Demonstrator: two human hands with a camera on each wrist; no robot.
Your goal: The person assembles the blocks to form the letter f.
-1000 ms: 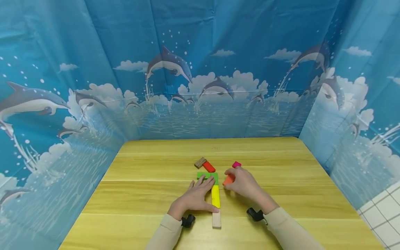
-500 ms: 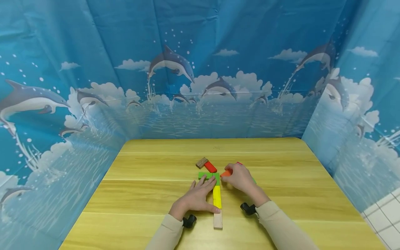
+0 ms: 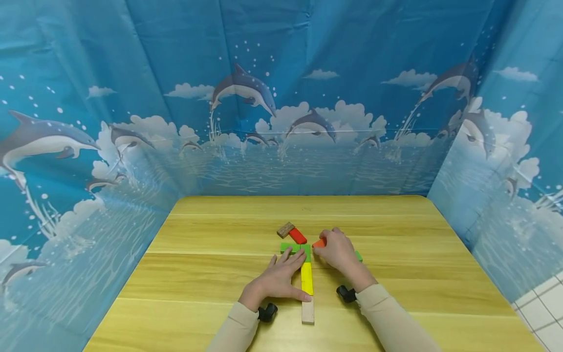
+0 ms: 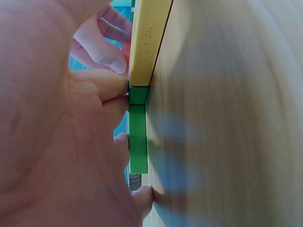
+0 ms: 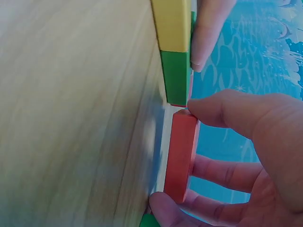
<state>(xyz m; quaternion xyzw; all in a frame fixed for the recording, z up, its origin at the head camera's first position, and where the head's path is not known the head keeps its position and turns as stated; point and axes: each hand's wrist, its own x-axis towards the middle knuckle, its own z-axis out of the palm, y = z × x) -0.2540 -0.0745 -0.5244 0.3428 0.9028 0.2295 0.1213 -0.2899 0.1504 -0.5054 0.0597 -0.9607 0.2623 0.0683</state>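
Note:
My left hand (image 3: pixel 279 280) lies spread over a row of blocks, fingertips on the green blocks and thumb near the joint of the yellow block (image 3: pixel 306 279) and a plain wooden block (image 3: pixel 308 313). One green block (image 3: pixel 288 247) points left; another green block (image 4: pixel 138 95) meets the yellow one's far end. Just right of that corner, my right hand (image 3: pixel 338 252) pinches an orange-red block (image 5: pixel 181 156) between thumb and fingers. In the right wrist view, this block stands close to the green one's end, with a small gap.
Beyond the green blocks lie a red block (image 3: pixel 298 236) and a dark brown block (image 3: pixel 285 230), touching at an angle. A further green block (image 3: pixel 359 256) shows partly behind my right wrist. The wooden table (image 3: pixel 198 274) reaches a blue dolphin curtain (image 3: pixel 281 166).
My right hand has carried the orange-red block slightly away from me toward the green corner, now hiding the pink block. The green block by the right wrist has come into view. Left hand stays put.

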